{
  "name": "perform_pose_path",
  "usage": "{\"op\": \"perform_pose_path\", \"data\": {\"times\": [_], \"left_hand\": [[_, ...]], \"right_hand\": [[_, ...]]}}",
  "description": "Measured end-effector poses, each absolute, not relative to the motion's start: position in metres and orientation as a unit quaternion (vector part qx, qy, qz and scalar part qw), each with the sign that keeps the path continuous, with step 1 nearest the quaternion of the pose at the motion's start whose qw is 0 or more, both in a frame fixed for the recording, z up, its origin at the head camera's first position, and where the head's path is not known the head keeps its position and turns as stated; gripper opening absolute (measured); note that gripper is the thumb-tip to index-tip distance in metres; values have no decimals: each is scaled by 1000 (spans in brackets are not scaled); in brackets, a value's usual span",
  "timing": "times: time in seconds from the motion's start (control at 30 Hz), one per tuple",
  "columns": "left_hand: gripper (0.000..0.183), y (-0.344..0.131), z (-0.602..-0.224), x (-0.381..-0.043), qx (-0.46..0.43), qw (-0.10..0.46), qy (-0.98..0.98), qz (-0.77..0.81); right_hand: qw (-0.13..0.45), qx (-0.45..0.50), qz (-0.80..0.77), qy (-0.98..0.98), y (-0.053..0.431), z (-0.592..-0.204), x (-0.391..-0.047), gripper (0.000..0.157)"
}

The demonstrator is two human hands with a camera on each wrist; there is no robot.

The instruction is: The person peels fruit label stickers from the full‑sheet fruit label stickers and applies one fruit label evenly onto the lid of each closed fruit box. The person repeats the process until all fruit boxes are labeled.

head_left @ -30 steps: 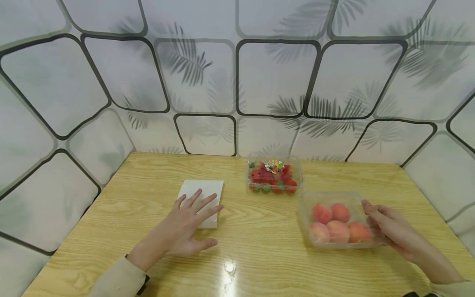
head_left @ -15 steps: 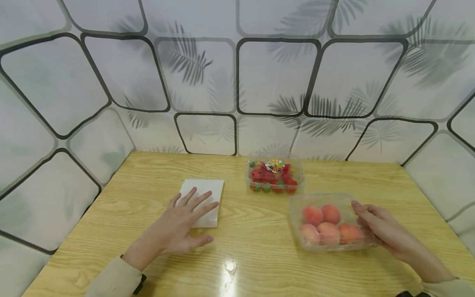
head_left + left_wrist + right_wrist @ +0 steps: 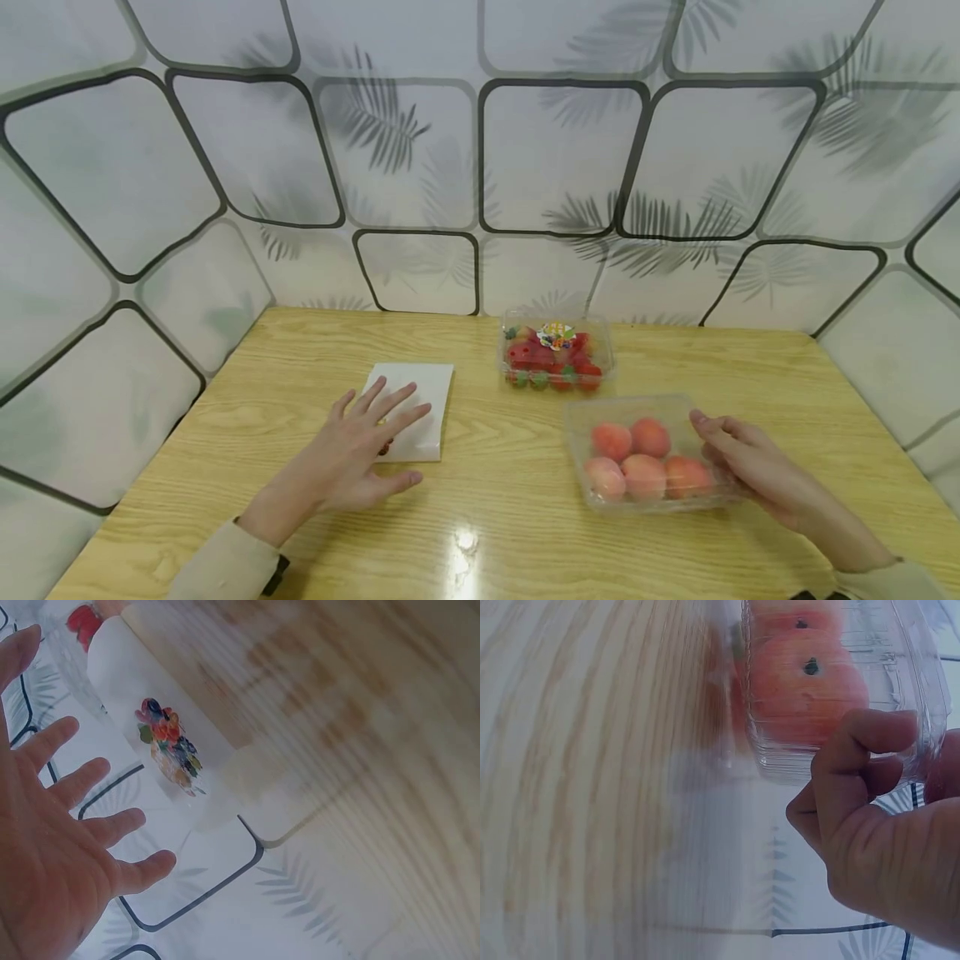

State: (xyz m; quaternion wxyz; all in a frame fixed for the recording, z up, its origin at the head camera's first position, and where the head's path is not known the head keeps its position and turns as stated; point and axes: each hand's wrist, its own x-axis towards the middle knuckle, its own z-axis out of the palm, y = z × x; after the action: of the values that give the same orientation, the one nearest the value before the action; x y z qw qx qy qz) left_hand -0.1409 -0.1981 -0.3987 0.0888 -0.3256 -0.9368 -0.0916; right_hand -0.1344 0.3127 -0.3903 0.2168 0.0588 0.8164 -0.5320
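My right hand (image 3: pixel 757 467) pinches the right rim of a clear plastic box (image 3: pixel 588 414) between thumb and fingers. Several red-orange peaches (image 3: pixel 643 477) lie in the box, which is held close over the table. In the right wrist view the fingers curl round the box edge, beside a peach (image 3: pixel 810 690) with a green stem end. My left hand (image 3: pixel 352 458) hovers with spread fingers over the near-left part of a white sheet (image 3: pixel 425 398), partly covering it. A colourful fruit print (image 3: pixel 169 735) shows on that sheet in the left wrist view.
Behind the peach box stands another clear plastic box (image 3: pixel 517 317) of strawberries (image 3: pixel 536 354), with a fruit label (image 3: pixel 556 335) on its lid. Patterned fabric walls (image 3: pixel 555 158) enclose the wooden table (image 3: pixel 510 533) at the back and sides.
The right hand has carried the peach box left and slightly toward the person. My left hand has drawn back a little to the left, uncovering more of the sheet and part of its print.
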Motion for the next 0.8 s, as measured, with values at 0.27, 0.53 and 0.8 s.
{"op": "perform_pose_path", "data": {"times": [0.27,0.53,0.8], "left_hand": [[77,-204,-399,-141,-313,102,-940,-94],[77,-211,-398,-142,-294,89,-947,-96],[77,-219,-398,-144,-283,92,-950,-96]], "right_hand": [[226,60,-538,810,300,-391,-135,49],[232,52,-552,799,290,-392,-134,46],[247,48,-563,788,278,-392,-135,53]]}}
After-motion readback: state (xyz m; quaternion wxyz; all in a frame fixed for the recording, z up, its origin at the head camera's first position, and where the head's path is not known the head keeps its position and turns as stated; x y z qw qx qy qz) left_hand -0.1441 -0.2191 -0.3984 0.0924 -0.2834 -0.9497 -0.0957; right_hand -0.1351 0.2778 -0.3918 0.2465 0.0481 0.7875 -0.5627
